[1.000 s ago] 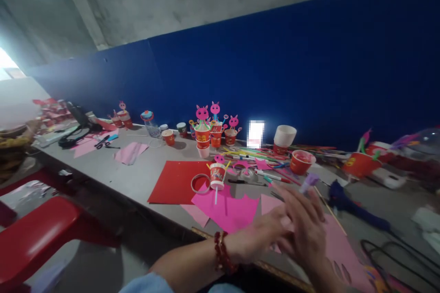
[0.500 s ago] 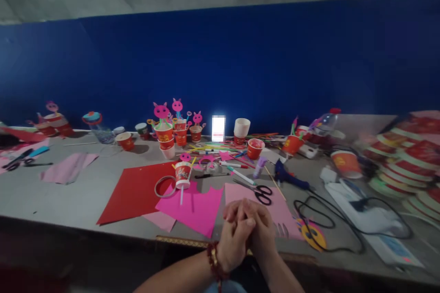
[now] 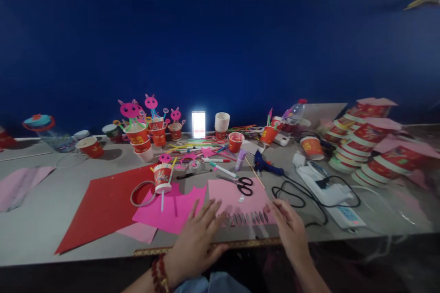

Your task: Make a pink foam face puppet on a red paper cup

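Paper [image 3: 254, 199], pink and oval-slotted, underlies black-handled scissors [image 3: 239, 184].

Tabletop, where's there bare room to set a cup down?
The widest bare patch of tabletop lies at left, between the far-left pink paper and the red sheet. It is crowded mid-table, around the markers and scissors, and at right, around the power strip and stacked cups.

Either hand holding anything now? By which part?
Left hand: nothing visible, fingers spread. Right hand: at the right edge of the light pink paper; can't tell whether it's pinching that edge.
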